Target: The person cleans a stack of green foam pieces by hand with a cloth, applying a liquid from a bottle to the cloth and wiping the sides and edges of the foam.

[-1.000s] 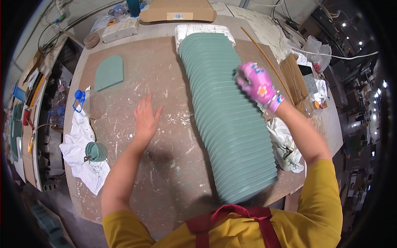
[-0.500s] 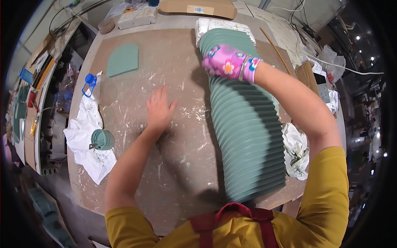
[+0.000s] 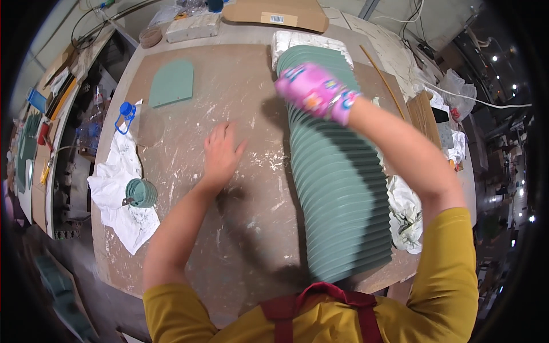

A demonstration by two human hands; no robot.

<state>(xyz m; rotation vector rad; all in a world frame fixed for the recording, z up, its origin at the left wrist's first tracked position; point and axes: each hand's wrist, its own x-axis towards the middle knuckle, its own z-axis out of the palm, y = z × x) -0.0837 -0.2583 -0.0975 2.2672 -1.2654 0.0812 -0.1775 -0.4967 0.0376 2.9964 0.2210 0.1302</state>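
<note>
A long row of sage-green arched panels [image 3: 337,194] lies overlapped like shingles down the right half of the table, its far end resting against a white block [image 3: 314,46]. Over that far end, at the row's left edge, is my right hand [image 3: 311,91] in a pink flowered glove. Motion blurs its fingers, so their grip and anything small in them cannot be made out. My bare left hand [image 3: 222,157] rests palm down on the brown board [image 3: 251,211], fingers out and holding nothing. One single green arched panel [image 3: 172,84] lies flat at the far left.
On the left, a small green-smeared cup [image 3: 140,193] stands on a crumpled white cloth [image 3: 117,197], near a clear bottle with a blue cap [image 3: 127,108]. A stained cloth [image 3: 406,214] and a thin stick [image 3: 383,83] lie right of the row. At the back sits a cardboard box [image 3: 274,16].
My gloved right hand has shifted slightly left and tilted over the far end of the row. My left hand stays flat on the board. The whole view has moved a little.
</note>
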